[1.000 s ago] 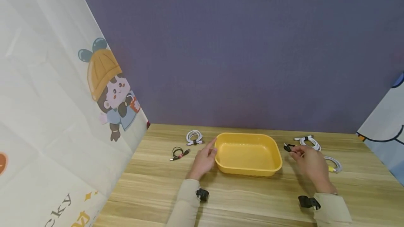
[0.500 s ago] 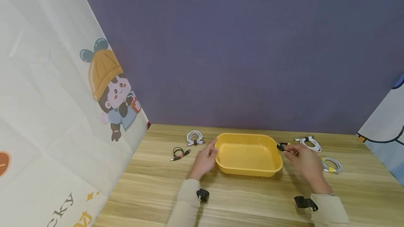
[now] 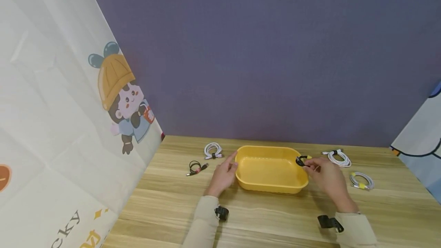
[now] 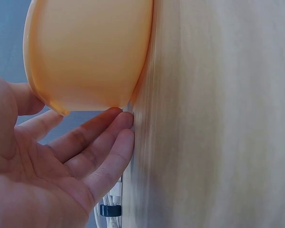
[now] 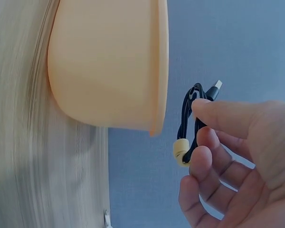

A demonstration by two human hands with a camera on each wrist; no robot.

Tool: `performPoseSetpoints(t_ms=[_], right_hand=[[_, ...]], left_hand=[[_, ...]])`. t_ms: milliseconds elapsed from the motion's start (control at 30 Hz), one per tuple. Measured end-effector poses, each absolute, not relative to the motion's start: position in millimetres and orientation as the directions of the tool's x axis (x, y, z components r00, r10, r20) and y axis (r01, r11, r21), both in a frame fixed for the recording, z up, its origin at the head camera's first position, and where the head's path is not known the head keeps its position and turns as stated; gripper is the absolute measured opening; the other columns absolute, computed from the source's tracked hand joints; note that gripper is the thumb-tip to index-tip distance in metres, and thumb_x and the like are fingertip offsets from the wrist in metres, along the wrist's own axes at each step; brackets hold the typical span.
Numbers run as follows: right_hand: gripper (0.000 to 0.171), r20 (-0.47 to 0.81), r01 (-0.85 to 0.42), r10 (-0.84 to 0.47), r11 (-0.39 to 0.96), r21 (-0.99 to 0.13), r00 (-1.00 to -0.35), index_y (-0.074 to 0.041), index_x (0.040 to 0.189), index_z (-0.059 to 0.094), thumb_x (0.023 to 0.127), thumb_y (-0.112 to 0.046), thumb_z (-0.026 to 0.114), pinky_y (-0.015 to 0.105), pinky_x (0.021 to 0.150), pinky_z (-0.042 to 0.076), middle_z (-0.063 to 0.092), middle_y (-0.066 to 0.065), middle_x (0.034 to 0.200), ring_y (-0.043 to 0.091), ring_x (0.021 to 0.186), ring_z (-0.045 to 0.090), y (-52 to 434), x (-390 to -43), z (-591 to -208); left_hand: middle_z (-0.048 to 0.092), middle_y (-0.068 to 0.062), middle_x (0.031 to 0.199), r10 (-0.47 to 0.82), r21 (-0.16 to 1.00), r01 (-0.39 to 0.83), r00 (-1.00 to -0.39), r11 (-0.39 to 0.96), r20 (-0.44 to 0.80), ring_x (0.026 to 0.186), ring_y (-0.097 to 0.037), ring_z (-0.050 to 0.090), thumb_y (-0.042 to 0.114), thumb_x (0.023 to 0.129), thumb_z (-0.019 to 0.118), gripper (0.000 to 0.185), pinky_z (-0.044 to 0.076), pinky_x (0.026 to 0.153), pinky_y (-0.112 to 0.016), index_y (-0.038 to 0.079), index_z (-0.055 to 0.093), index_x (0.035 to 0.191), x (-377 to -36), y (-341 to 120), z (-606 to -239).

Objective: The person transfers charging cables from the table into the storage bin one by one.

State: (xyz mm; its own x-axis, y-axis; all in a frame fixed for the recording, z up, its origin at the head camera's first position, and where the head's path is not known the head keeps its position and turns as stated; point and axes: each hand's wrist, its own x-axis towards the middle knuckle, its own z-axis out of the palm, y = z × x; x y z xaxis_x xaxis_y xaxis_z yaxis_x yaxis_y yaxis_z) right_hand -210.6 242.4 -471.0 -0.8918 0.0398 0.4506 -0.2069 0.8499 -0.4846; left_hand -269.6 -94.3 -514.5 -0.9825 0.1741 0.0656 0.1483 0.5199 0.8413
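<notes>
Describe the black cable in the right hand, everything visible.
The black cable is a small coil bound by a yellow tie, with a metal plug sticking out at one end. The right hand pinches it between thumb and fingers, holding it in the air at the right rim of the yellow tub, not touching it.

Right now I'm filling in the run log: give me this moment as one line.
right hand: pinches black cable at yellow tub rim | left hand: fingers straight against tub | table: four cables

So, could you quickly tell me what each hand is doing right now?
Left hand: open, fingers straight, resting against the yellow tray.
Right hand: pinching a coiled black cable at the tray's rim.
</notes>
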Motion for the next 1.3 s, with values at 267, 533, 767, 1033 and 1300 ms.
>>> performPoseSetpoints(t_ms=[267, 533, 767, 1033, 1300], right_hand=[[0.006, 0.424, -0.210, 0.025, 0.841, -0.498, -0.905, -0.009, 0.090, 0.077, 0.087, -0.012, 0.081, 0.024, 0.057, 0.041, 0.065, -0.001, 0.076, 0.010, 0.067, 0.053, 238.1, -210.4, -472.6], [0.006, 0.416, -0.214, 0.016, 0.839, -0.500, -0.909, -0.010, 0.090, 0.077, 0.088, -0.014, 0.080, 0.023, 0.057, 0.041, 0.064, -0.002, 0.076, 0.010, 0.067, 0.054, 230.2, -210.0, -472.8], [0.006, 0.448, -0.234, 0.005, 0.847, -0.477, -0.894, -0.012, 0.088, 0.077, 0.086, -0.014, 0.081, 0.022, 0.056, 0.040, 0.062, -0.005, 0.074, 0.005, 0.065, 0.051, 224.3, -211.4, -474.9], [0.006, 0.431, -0.234, -0.004, 0.844, -0.482, -0.902, -0.013, 0.088, 0.075, 0.088, -0.015, 0.081, 0.024, 0.057, 0.040, 0.061, -0.005, 0.074, 0.007, 0.065, 0.051, 219.3, -210.2, -474.5], [0.007, 0.372, -0.201, -0.001, 0.843, -0.499, -0.928, -0.011, 0.090, 0.075, 0.091, -0.017, 0.078, 0.025, 0.057, 0.039, 0.062, -0.003, 0.076, 0.011, 0.067, 0.051, 216.0, -209.4, -474.1]], left_hand=[[0.075, -0.005, 0.119, 0.166, 0.824, 0.161, -0.983, 0.543, 0.083, 0.077, -0.008, 0.064, 0.033, 0.109, 0.047, 0.047, 0.053, 0.076, -0.033, 0.041, 0.040, 0.156, -269.2, -90.5, -515.3], [0.075, -0.007, 0.118, 0.170, 0.838, 0.151, -0.983, 0.524, 0.071, 0.064, -0.009, 0.062, 0.032, 0.109, 0.046, 0.048, 0.052, 0.065, -0.029, 0.042, 0.040, 0.156, -269.0, -91.8, -516.2], [0.075, -0.008, 0.119, 0.173, 0.848, 0.142, -0.983, 0.510, 0.061, 0.060, -0.010, 0.061, 0.033, 0.109, 0.046, 0.048, 0.051, 0.063, -0.028, 0.042, 0.039, 0.156, -270.4, -93.0, -517.0], [0.075, -0.009, 0.113, 0.178, 0.858, 0.147, -0.982, 0.492, 0.066, 0.053, -0.011, 0.059, 0.032, 0.109, 0.046, 0.048, 0.052, 0.054, -0.030, 0.041, 0.039, 0.156, -270.6, -93.5, -517.1], [0.075, -0.009, 0.115, 0.186, 0.858, 0.155, -0.980, 0.490, 0.071, 0.053, -0.011, 0.058, 0.032, 0.110, 0.046, 0.048, 0.051, 0.053, -0.029, 0.040, 0.039, 0.156, -270.4, -94.0, -517.8]])
